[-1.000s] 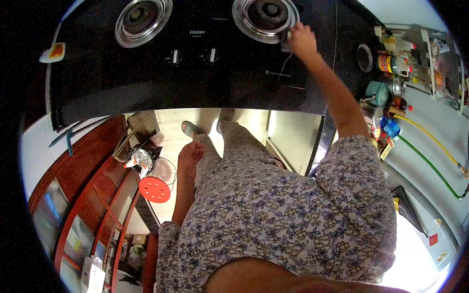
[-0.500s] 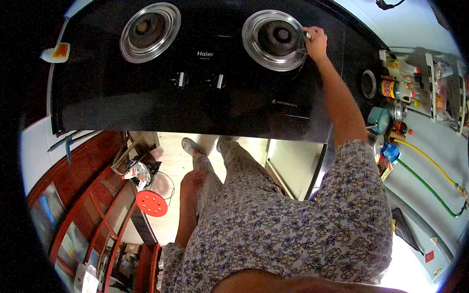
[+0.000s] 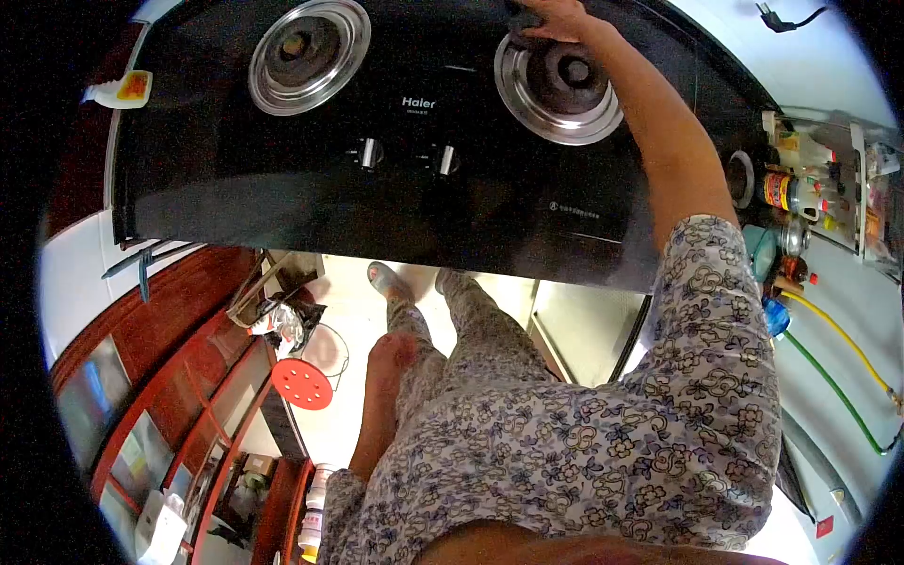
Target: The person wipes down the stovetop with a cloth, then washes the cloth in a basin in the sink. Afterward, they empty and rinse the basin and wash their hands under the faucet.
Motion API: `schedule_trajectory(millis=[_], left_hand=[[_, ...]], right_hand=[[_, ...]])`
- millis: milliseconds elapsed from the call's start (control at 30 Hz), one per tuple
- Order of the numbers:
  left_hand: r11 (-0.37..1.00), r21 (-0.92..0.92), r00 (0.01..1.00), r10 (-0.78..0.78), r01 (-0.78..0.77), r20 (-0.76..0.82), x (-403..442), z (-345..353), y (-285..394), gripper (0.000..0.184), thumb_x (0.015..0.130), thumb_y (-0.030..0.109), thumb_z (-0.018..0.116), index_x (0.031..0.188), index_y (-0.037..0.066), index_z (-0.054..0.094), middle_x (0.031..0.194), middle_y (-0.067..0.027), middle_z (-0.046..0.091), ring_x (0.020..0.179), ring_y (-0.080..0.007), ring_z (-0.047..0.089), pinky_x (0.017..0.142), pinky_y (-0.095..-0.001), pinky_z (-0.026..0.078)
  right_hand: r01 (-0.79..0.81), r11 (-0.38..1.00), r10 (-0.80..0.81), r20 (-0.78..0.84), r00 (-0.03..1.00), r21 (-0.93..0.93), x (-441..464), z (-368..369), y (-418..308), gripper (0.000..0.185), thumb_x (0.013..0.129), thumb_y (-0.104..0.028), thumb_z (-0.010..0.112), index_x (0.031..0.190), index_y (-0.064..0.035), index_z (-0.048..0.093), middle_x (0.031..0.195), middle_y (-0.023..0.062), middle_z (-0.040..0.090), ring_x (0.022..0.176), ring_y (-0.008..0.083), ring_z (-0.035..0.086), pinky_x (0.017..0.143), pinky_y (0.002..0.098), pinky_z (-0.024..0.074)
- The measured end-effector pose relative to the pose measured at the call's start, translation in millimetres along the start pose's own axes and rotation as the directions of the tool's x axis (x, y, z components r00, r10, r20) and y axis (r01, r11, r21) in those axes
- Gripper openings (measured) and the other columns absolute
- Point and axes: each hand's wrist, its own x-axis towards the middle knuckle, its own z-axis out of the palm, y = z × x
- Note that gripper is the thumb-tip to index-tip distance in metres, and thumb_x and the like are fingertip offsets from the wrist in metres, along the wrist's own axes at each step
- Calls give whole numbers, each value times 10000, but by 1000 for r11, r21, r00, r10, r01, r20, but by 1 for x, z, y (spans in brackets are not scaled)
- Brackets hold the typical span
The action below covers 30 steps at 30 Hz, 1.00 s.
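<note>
The right hand (image 3: 557,19) is shifted from 3 to 11 o'clock on the right burner (image 3: 563,132), its far side reached; a dark item (image 3: 520,23) is gripped. The left hand's (image 3: 395,350) grip cannot be told.

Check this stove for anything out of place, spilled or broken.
The white dish with orange-brown contents juts past the stove's left edge, so it might get knocked. The left burner and right burner lack visible pan supports. I see no clear spill or break.

Kitchen, with a gas stove (image 3: 395,202)
</note>
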Motion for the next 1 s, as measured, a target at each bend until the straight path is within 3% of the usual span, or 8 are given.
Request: schedule_trajectory(millis=[167,333,400,567,733,867,933,1000], left_hand=[[991,-128,999,-34,39,42,11,0,-6,230,841,191,470,957,4,533,830,-70,583,683,-147,552,612,-263,430],[918,330,973,186,-222,139,20,-4,-7,263,838,187,477,1007,-10,517,850,-80,589,693,-151,558,607,-272,436],[909,327,963,220,-260,154,20,-5,-5,273,842,192,475,1020,-12,511,858,-84,591,693,-154,558,608,-276,440],[954,215,977,194,-210,91,13,-3,0,272,847,199,479,1017,-11,509,865,-90,593,689,-160,558,615,-273,442],[960,220,985,164,-174,62,7,7,12,267,847,204,494,1010,-8,511,862,-89,592,684,-160,557,607,-262,437],[999,40,984,13,-20,179,26,1,4,275,846,238,501,984,1,521,819,-70,583,680,-159,552,606,-265,434],[959,202,961,153,-201,228,26,11,8,278,831,269,529,934,11,544,766,-50,571,661,-144,544,602,-249,432],[968,201,968,102,-150,231,24,11,7,276,829,278,533,916,17,552,755,-47,571,660,-136,546,600,-242,433]], right_hand=[[203,971,-208,-21,978,-126,-12,12,-34,599,743,-277,627,1266,-172,356,1278,163,310,1160,358,322,958,446,309],[442,895,-418,232,878,-57,-42,33,-118,707,804,-346,551,1362,-196,144,1416,146,60,1306,307,77,1052,475,131],[472,880,-474,25,880,59,-67,58,-136,731,772,-340,600,1350,-209,173,1415,136,62,1302,313,90,1041,488,156],[351,917,-307,-225,925,190,-105,52,-138,671,742,-282,603,1315,-162,277,1370,160,214,1246,357,240,1004,456,242],[37,890,236,-528,816,455,-54,28,-108,590,764,-197,610,1282,-154,330,1357,123,239,1232,300,279,992,415,284],[-19,934,246,-605,757,356,-19,56,-119,396,750,-178,592,1108,-68,466,1222,190,378,1118,382,363,916,446,326],[20,983,111,-676,728,182,-35,60,-132,373,767,-150,570,1121,-92,464,1213,171,394,1081,359,400,892,448,348],[16,993,45,-517,855,114,-61,66,-138,451,789,-169,556,1210,-126,400,1293,121,327,1174,315,331,947,429,316]])
